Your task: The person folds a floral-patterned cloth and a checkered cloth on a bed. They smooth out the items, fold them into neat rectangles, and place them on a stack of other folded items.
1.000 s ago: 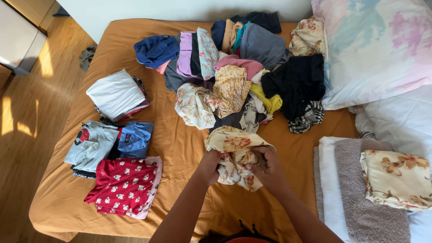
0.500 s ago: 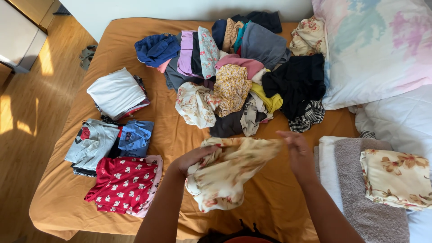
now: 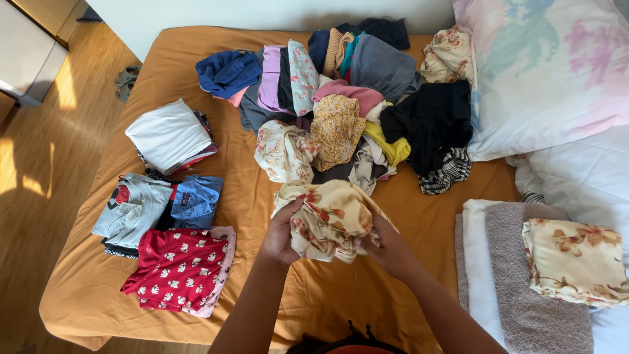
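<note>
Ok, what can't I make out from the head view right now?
- Floral garment: bunched between left hand and right hand, so its type is unclear.
- Right hand fingers: tucked under the fabric.
- Unfolded pile: lower layers covered by upper clothes.
- Folded towels: cut off by the bottom edge.

Both forearms were bare, with no sleeves reaching the wrists. The left hand [image 3: 280, 235] and right hand [image 3: 388, 249] wore no gloves; rings or bands could not be made out.
</note>
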